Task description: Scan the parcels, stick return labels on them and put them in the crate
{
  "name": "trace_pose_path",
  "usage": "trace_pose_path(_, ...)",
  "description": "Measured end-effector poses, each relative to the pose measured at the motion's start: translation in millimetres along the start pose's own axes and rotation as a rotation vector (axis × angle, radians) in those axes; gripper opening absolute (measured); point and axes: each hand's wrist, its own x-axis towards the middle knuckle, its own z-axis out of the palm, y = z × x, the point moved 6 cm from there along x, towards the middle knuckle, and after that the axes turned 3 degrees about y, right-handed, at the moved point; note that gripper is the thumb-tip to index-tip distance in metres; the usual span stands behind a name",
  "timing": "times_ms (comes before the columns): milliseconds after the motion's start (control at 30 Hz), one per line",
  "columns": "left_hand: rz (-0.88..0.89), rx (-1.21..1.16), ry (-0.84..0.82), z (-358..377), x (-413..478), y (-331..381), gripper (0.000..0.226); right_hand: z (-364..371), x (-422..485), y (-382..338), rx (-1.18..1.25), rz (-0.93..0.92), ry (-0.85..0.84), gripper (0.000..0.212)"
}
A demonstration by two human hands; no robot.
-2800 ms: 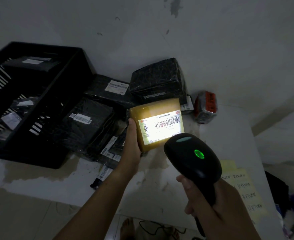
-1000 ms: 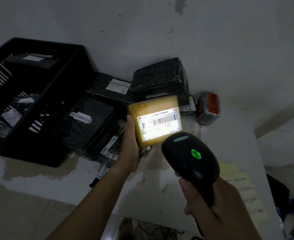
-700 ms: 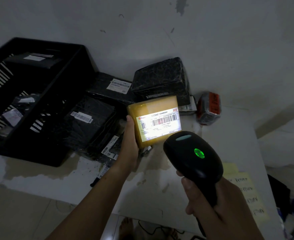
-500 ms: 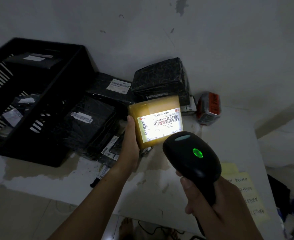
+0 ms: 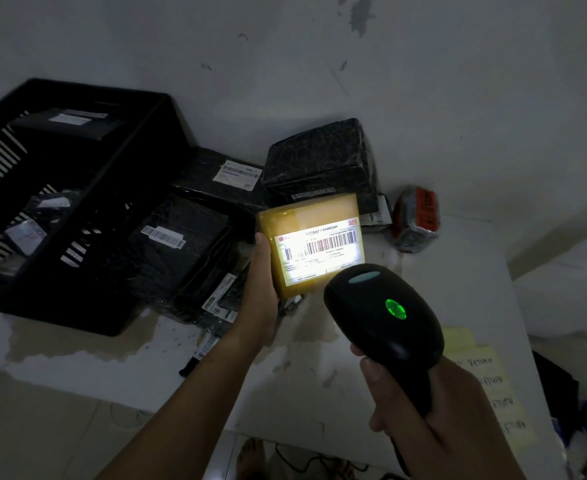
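my left hand (image 5: 260,299) grasps the yellow parcel (image 5: 311,244) by its left edge, thumb up its side, lifted over the table (image 5: 458,278). my right hand (image 5: 434,420) clenches the scanner (image 5: 385,317), light on the label (image 5: 319,252). black crate (image 5: 87,216) sits far left, black parcels (image 5: 188,247) beside it.

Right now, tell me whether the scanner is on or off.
On: the scanner in the right hand shows a green light, and its beam lights the label on the yellow parcel.
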Motion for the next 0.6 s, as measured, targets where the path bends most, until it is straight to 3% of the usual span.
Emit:
trace_pose_path(167,0.029,0.03,-0.009,-2.5,1.9,1.7,0.055,0.3,1.3,-3.1,-0.014,0.009,0.021,0.058)
trace_pose_path(400,0.039,0.028,0.031,-6.7,7.2,10.8,0.058,-4.5,-0.7,-7.7,-0.081,0.021,0.02,0.075)
trace_pose_path(500,0.035,0.022,0.041,-8.8,9.0,11.5,0.057,-3.6,0.6,-7.9,-0.092,0.009,-0.009,0.068)
trace_pose_path(600,0.036,0.011,0.045,-9.8,7.9,12.2,0.073,-2.7,2.2,-8.4,-0.061,0.033,-0.023,0.068)
